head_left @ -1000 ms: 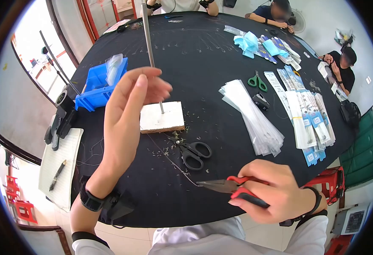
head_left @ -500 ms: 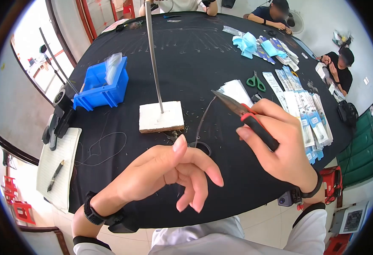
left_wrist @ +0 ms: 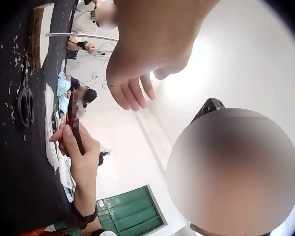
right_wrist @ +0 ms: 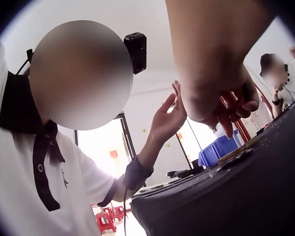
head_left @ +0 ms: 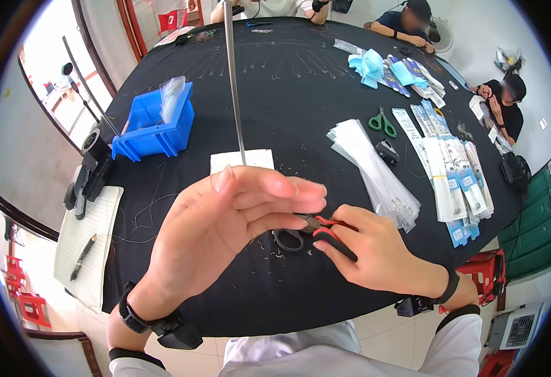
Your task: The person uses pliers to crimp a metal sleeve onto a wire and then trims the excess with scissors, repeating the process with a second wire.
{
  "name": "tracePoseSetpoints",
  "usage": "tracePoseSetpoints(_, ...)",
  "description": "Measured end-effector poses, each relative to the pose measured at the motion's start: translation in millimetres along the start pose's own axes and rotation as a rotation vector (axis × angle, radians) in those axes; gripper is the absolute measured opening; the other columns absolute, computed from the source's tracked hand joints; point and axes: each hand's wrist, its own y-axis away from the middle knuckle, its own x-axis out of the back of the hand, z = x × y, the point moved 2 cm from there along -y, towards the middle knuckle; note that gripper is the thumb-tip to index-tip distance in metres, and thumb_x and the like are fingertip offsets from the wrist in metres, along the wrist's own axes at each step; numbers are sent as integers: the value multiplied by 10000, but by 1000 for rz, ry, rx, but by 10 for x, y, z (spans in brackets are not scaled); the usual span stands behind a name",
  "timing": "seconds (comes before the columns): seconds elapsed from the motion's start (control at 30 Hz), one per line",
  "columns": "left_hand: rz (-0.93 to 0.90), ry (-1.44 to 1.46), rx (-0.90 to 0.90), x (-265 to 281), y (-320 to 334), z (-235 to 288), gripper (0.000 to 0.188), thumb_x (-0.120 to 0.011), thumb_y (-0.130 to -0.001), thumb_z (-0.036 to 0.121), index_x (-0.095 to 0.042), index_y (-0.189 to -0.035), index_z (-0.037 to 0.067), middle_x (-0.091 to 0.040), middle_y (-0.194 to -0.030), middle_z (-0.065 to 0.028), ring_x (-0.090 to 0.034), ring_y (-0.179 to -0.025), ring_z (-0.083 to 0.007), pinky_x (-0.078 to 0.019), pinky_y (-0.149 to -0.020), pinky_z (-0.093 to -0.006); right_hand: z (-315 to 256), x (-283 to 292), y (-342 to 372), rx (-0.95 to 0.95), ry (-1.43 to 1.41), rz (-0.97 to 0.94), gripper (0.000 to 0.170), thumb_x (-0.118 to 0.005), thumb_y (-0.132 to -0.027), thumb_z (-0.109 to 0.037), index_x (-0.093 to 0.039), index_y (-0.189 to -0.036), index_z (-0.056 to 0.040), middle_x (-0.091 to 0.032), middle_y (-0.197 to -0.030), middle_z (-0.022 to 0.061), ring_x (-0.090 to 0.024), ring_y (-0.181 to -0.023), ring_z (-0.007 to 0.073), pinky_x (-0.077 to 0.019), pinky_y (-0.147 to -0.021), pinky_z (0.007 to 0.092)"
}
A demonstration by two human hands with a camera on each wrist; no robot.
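My right hand (head_left: 379, 251) grips long-nose pliers (head_left: 338, 245) by their red and black handles. The pliers point left, and their tips are hidden behind the fingertips of my left hand (head_left: 203, 235). That left hand is raised palm inward, fingers loosely extended and together, with nothing visible in its grasp. Behind it is a white block (head_left: 259, 157) with a thin metal rod (head_left: 234, 88) standing up from it. Black scissors (head_left: 290, 250) lie on the table below the hands, partly covered in the head view but plain in the left wrist view.
Left lie a blue bin (head_left: 156, 139), a notebook (head_left: 77, 257) with a pen (head_left: 84, 256), and a stapler (head_left: 87, 179). Clear plastic sleeves (head_left: 379, 179), green scissors (head_left: 383, 122) and printed packets (head_left: 457, 176) are on the right. Small clippings dot the black cloth. Other people sit around the table.
The pliers rose to the right with a dark strand at their tips, then came back down left beside the left hand. The left hand dropped toward me, then lifted in front of the block.
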Motion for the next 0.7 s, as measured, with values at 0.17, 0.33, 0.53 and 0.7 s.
tracePoseSetpoints(0.17, 95, -178, -19, 24, -10, 3, 409, -283, -1013, 287, -557, -1002, -16, -568, -1176, -244, -563, -1108, -322, -450, -928, -395, -45, 14, 32, -20, -13, -3, 177, -716, -745, -120, -627, -843, -2, -509, -788, 74, -530, -599, 220, -415, -485, 322)
tracePoseSetpoints(0.33, 141, -460, 8, 21, -7, 27, 419, -305, -1007, 236, -581, -1003, -79, -581, -1154, -243, -565, -1110, -291, -444, -929, -362, -25, -8, 63, -32, -27, -15, 176, -717, -743, -123, -624, -826, 1, -512, -789, 77, -530, -602, 217, -416, -484, 320)
tracePoseSetpoints(0.53, 162, -444, -50, 25, -14, -15, 412, -311, -1005, 215, -582, -1043, -93, -545, -1215, -248, -530, -1160, -284, -418, -972, -367, -41, -85, 106, 0, -21, -49, 194, -691, -781, -178, -612, -795, -2, -489, -806, 69, -528, -626, 196, -422, -481, 305)
tracePoseSetpoints(0.7, 178, -357, -81, 60, -48, -118, 406, -313, -1003, 204, -579, -1090, -90, -515, -1262, -242, -503, -1194, -285, -383, -1021, -373, -118, -103, 107, -4, -53, -61, 197, -742, -718, -142, -615, -767, 0, -549, -817, 93, -553, -621, 221, -448, -513, 292)
